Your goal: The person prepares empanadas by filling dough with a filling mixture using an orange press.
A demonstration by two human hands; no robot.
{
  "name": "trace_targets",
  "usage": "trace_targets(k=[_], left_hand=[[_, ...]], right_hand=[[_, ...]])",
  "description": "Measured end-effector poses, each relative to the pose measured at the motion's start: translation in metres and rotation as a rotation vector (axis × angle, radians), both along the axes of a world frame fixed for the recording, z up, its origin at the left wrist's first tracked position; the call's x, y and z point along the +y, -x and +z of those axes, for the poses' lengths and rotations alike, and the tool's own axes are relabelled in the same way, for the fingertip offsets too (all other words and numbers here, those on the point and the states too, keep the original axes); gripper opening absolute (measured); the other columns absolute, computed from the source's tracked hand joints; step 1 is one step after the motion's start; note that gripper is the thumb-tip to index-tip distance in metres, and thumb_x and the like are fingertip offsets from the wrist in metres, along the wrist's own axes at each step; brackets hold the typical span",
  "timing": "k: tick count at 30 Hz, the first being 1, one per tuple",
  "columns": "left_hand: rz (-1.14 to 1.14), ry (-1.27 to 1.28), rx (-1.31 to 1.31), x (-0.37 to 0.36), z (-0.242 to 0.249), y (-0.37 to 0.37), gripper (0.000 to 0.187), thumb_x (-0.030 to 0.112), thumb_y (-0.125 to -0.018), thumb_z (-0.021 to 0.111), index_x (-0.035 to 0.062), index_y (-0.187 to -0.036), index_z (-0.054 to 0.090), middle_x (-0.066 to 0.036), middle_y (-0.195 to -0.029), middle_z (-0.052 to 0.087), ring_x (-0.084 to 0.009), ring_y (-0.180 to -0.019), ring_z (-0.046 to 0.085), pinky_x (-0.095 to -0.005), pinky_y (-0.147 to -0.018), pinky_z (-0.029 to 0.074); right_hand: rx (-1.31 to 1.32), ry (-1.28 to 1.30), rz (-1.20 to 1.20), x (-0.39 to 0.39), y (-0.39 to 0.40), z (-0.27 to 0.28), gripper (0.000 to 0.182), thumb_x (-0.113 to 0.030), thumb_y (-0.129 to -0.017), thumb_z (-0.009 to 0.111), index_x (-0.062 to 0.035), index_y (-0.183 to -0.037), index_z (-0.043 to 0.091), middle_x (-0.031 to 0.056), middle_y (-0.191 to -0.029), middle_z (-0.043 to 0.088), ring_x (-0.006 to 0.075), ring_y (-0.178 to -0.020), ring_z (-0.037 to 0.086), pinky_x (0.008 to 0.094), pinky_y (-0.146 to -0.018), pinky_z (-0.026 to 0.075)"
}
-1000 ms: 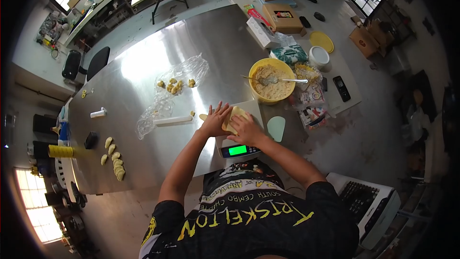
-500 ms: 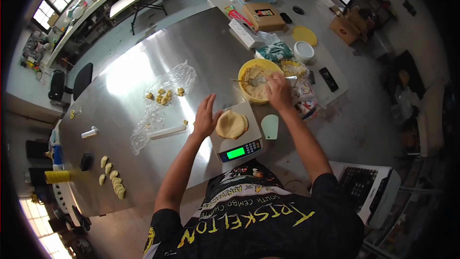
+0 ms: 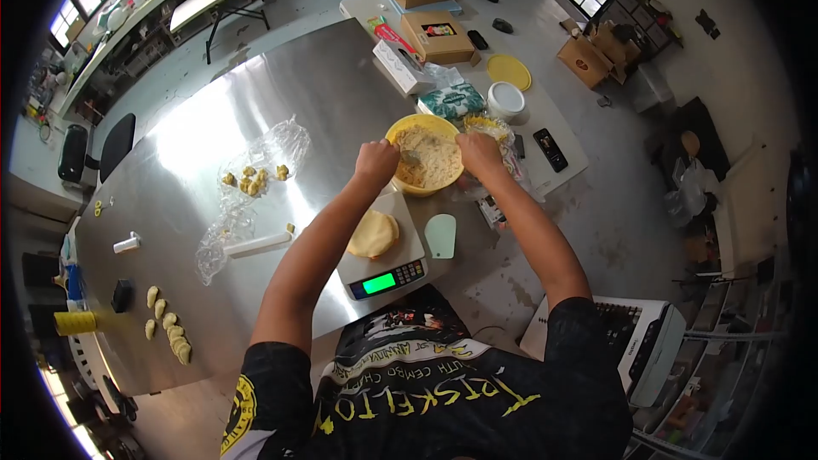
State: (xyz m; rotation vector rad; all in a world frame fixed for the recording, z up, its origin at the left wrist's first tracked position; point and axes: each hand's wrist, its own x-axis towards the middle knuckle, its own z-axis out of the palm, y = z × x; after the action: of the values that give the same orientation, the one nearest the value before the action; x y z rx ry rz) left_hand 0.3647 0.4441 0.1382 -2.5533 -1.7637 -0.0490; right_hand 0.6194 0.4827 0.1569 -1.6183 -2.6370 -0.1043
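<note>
A yellow bowl (image 3: 407, 181) of crumbly, pale filling stands behind the scale. My left hand (image 3: 377, 160) is closed at the bowl's left rim, by a spoon (image 3: 411, 156) that rests in the filling; whether it grips the spoon or the rim is hard to make out. Closed on the opposite rim is my right hand (image 3: 481, 154). Nearer to me, a round of flat dough (image 3: 373, 233) lies on the digital scale (image 3: 409, 243), whose display is lit green. Beside the scale is a pale green scraper (image 3: 440, 237).
Small yellow lumps (image 3: 249, 181) sit on plastic wrap (image 3: 286, 146), near a white stick (image 3: 258, 244). Folded dough pieces (image 3: 177, 342) lie at the table's near left. Cardboard boxes (image 3: 439, 36), a white tub (image 3: 506, 100) and a phone (image 3: 550, 150) are beyond the bowl.
The view has shifted. My left hand has moved from beside the dough to the bowl's left rim. My right hand, earlier over the bowl's right side, now closes on its rim.
</note>
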Motion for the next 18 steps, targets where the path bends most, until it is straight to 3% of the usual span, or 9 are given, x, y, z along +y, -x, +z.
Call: trace_targets(k=[6,8,13,16,18], left_hand=[[0.094,0.116,-0.047,0.006,0.005,-0.011,0.019,0.011,-0.087,0.056,0.0068,-0.082,0.074,-0.015,-0.083,0.073,-0.03,-0.078,0.073,-0.0402,-0.065,0.059],[0.122,0.115,-0.038,0.005,0.012,-0.013,0.017,0.017,-0.089,0.061,0.007,-0.084,0.074,-0.014,-0.083,0.073,-0.0306,-0.078,0.073,-0.041,-0.067,0.058],[0.159,0.108,-0.064,-0.007,0.03,-0.01,0.026,0.032,-0.087,0.069,0.0072,-0.083,0.074,-0.014,-0.082,0.072,-0.0321,-0.079,0.071,-0.0436,-0.07,0.056],[0.278,0.106,-0.153,-0.013,0.033,-0.005,0.024,0.03,-0.087,0.069,0.007,-0.082,0.074,-0.016,-0.082,0.071,-0.0335,-0.08,0.071,-0.0444,-0.068,0.055],[0.296,0.085,-0.169,-0.017,0.03,0.001,0.023,0.028,-0.088,0.068,0.0067,-0.082,0.074,-0.017,-0.082,0.071,-0.0342,-0.08,0.07,-0.0448,-0.068,0.055]], right_hand=[[0.01,0.049,0.026,-0.005,-0.015,0.004,0.012,-0.011,-0.08,0.062,-0.0068,-0.08,0.072,0.0189,-0.078,0.07,0.0366,-0.074,0.071,0.0463,-0.067,0.057],[-0.064,0.096,0.08,-0.018,-0.008,0.016,0.019,-0.011,-0.083,0.058,-0.0054,-0.079,0.075,0.0167,-0.077,0.072,0.0321,-0.073,0.072,0.0429,-0.065,0.058],[-0.006,0.037,0.157,-0.039,0.001,0.004,0.017,-0.01,-0.081,0.059,-0.0049,-0.073,0.074,0.0169,-0.074,0.071,0.0314,-0.07,0.072,0.0422,-0.063,0.058],[0.013,0.047,0.231,-0.054,0.006,0.002,0.016,-0.01,-0.08,0.06,-0.0046,-0.072,0.073,0.0171,-0.073,0.07,0.0312,-0.069,0.072,0.0419,-0.062,0.058],[0.032,0.155,0.246,-0.062,0.009,0.002,0.015,-0.009,-0.079,0.059,-0.0028,-0.075,0.072,0.0198,-0.073,0.069,0.0353,-0.069,0.071,0.0451,-0.064,0.057]])
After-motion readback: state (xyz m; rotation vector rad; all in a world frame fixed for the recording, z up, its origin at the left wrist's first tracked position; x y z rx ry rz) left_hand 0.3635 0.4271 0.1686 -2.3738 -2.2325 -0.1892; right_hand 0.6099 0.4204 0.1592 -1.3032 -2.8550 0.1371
